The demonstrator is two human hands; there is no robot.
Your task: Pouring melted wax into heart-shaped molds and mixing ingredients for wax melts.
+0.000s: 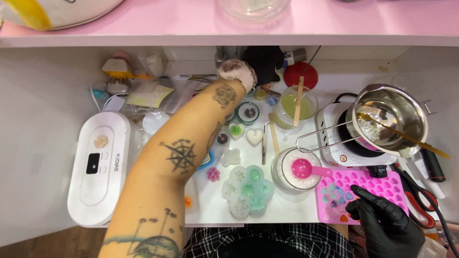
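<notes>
Head view: the left hand point(260, 64) grips a round speckled lump point(235, 70) at top middle, while the open right hand point(382, 215) rests on the pink heart mould tray point(363, 188), lower right.

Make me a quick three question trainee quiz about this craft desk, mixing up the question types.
1. True or false: the black-gloved right hand rests on the pink silicone heart mould.
2. What lies in the clear glass jar of white granules? A) pink plastic scoop B) red scissors C) metal spoon
3. What stands in the glass beaker of green liquid?

Key: 1 true. 2 A. 3 a wooden stick.
</notes>
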